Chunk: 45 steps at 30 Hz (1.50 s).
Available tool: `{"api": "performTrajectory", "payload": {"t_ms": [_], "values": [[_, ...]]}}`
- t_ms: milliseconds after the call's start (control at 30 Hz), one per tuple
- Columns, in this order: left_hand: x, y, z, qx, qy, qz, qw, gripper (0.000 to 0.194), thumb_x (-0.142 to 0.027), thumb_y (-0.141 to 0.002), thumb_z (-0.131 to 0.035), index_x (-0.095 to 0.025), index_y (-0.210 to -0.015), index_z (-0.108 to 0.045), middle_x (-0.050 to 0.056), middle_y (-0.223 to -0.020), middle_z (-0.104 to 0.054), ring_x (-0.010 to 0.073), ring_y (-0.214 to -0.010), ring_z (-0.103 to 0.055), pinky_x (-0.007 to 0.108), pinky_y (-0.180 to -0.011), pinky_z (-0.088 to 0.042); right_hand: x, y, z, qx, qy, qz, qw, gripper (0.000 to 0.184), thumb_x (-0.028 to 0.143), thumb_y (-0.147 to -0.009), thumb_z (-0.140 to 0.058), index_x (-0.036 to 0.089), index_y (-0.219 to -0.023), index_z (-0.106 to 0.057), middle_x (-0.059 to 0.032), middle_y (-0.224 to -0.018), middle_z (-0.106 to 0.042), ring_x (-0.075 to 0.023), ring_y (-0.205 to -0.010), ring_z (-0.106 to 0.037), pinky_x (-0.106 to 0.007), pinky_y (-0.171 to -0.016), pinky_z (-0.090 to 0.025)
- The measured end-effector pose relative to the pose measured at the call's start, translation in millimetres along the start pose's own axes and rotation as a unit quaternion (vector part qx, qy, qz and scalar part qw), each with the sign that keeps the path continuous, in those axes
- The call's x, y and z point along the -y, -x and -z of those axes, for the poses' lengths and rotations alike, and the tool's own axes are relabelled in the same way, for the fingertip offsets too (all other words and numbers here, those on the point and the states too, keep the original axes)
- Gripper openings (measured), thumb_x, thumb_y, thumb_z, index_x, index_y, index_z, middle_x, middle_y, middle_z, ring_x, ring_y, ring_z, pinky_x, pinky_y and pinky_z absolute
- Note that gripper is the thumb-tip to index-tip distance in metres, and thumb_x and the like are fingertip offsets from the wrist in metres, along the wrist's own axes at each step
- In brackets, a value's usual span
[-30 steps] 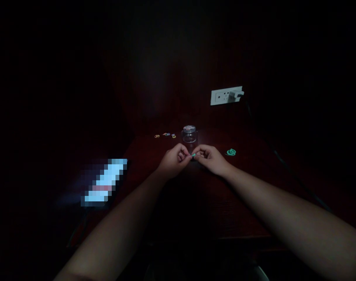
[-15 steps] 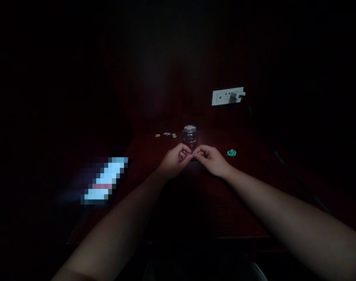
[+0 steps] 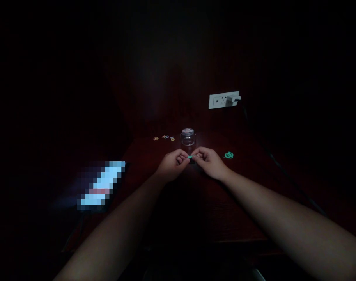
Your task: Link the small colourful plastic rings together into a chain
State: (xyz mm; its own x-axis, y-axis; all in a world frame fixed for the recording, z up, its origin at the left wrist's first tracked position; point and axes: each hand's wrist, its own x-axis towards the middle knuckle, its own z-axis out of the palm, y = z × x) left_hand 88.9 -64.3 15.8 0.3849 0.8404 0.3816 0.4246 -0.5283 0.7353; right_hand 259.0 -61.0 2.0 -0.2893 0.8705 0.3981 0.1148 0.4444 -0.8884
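Note:
In a very dark room my left hand (image 3: 172,164) and my right hand (image 3: 208,160) meet fingertip to fingertip over a dark red wooden table (image 3: 230,203). Both are closed in a pinch on a small green ring (image 3: 190,157) held between them. Just behind the hands stands a small clear glass jar (image 3: 188,138) with a lid. A little heap of green rings (image 3: 229,155) lies to the right of my right hand. Several small coloured rings (image 3: 165,137) lie in a row to the left of the jar.
A lit, blurred-out phone screen (image 3: 101,185) lies at the table's left edge. A white wall socket (image 3: 221,100) with a plug in it sits behind the table, and a dark cable (image 3: 283,171) runs down along the right side.
The view has tipped slightly, so everything sits a bit lower. The green ring shows again between my fingertips after being hidden half a second ago. My hands stay together.

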Motion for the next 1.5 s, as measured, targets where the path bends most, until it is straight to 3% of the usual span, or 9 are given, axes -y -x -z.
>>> {"api": "performTrajectory", "payload": {"t_ms": [567, 767, 1000, 1500], "values": [[-2.5, 0.2, 1.5, -0.012, 0.002, -0.003, 1.0, 0.017, -0.029, -0.077, -0.053, -0.013, -0.082, -0.057, 0.0, -0.069, -0.055, 0.0071, -0.058, -0.046, 0.017, -0.052, -0.037, -2.7, -0.4, -2.4, -0.004, 0.002, -0.005, 1.0, 0.017, 0.031, -0.072, -0.057, 0.015, -0.073, -0.055, 0.003, -0.057, -0.048, -0.0078, -0.049, -0.039, -0.021, -0.046, -0.028], [-2.2, 0.3, 0.8, -0.013, 0.001, -0.005, 1.0, 0.016, -0.029, -0.077, -0.053, -0.014, -0.08, -0.056, -0.001, -0.065, -0.052, 0.0065, -0.055, -0.043, 0.017, -0.05, -0.035, 1.1, -0.6, -3.4, -0.025, -0.016, -0.004, 1.0, 0.015, 0.027, -0.07, -0.058, 0.016, -0.076, -0.051, 0.0065, -0.053, -0.04, -0.0063, -0.047, -0.033, -0.02, -0.045, -0.024], [-5.6, 1.0, 1.2, -0.016, -0.003, 0.002, 1.0, 0.016, -0.029, -0.076, -0.054, -0.013, -0.08, -0.057, -0.002, -0.063, -0.05, 0.0062, -0.054, -0.042, 0.016, -0.049, -0.035, 2.1, -0.1, -2.9, -0.022, -0.024, 0.005, 0.999, 0.014, 0.023, -0.07, -0.057, 0.017, -0.08, -0.05, 0.0068, -0.055, -0.04, -0.0062, -0.047, -0.033, -0.02, -0.045, -0.025], [-8.0, 0.8, -0.1, -0.026, 0.008, 0.002, 1.0, 0.013, -0.027, -0.075, -0.055, -0.014, -0.079, -0.054, -0.003, -0.062, -0.048, 0.0054, -0.053, -0.04, 0.016, -0.047, -0.034, 3.8, 1.1, -1.9, -0.006, 0.014, -0.003, 1.0, 0.016, 0.031, -0.072, -0.056, 0.016, -0.075, -0.051, 0.0045, -0.056, -0.042, -0.0076, -0.049, -0.036, -0.021, -0.045, -0.027]]}}
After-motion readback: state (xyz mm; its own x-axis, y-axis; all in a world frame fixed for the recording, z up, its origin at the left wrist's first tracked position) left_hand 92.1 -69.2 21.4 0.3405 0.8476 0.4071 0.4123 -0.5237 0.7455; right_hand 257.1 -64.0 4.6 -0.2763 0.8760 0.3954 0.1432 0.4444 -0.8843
